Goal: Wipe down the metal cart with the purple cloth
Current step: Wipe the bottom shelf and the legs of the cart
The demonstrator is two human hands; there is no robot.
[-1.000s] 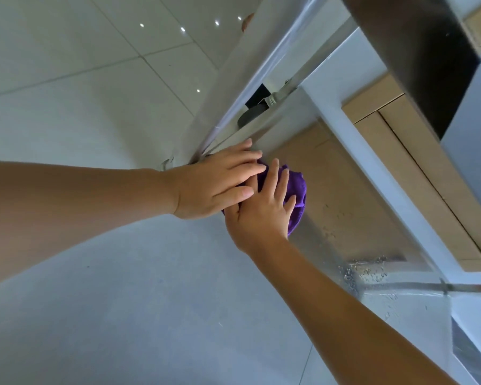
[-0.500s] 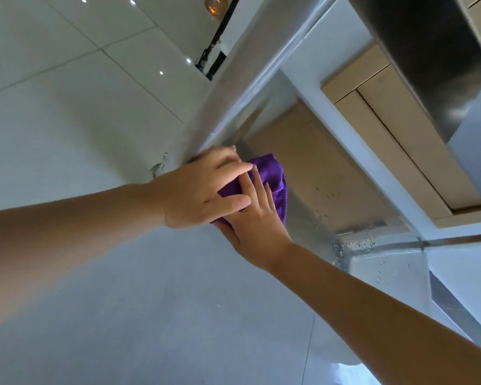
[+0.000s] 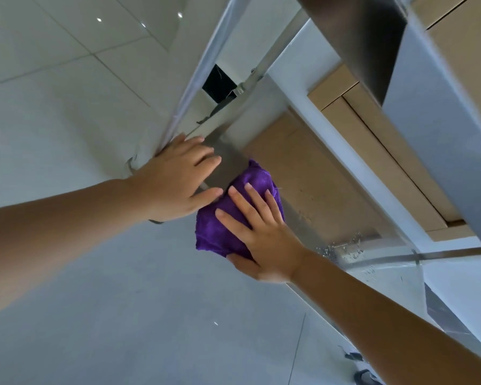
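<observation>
Two hands are down at the low shelf of the metal cart [image 3: 311, 190], and only one of them does the wiping. The right hand [image 3: 264, 232] lies on the purple cloth [image 3: 228, 220], fingers straight and spread across its top, thumb tucked under the near edge, so the bunched cloth is pressed flat onto the shelf's front rim rather than gripped. The left hand [image 3: 178, 179] rests just beside it on the same rim, fingers extended and loosely together, holding nothing; its little finger nearly touches the cloth.

To do this stroke well, I would say the palm should carry the pressure, not just the fingertips, and the cloth should travel along the rim in overlapping passes toward the droplets [image 3: 345, 248] that speckle the shelf further right. The cloth is wadded, so opening it out would cover more metal per pass. The left hand looks well placed to steady the cart, since a caster [image 3: 357, 357] shows below and the frame could roll under a hard push.

Both forearms reach forward and down from the lower corners of the view, the wrists fairly straight, the right one angled in from the right across the pale floor tiles [image 3: 67, 79].
</observation>
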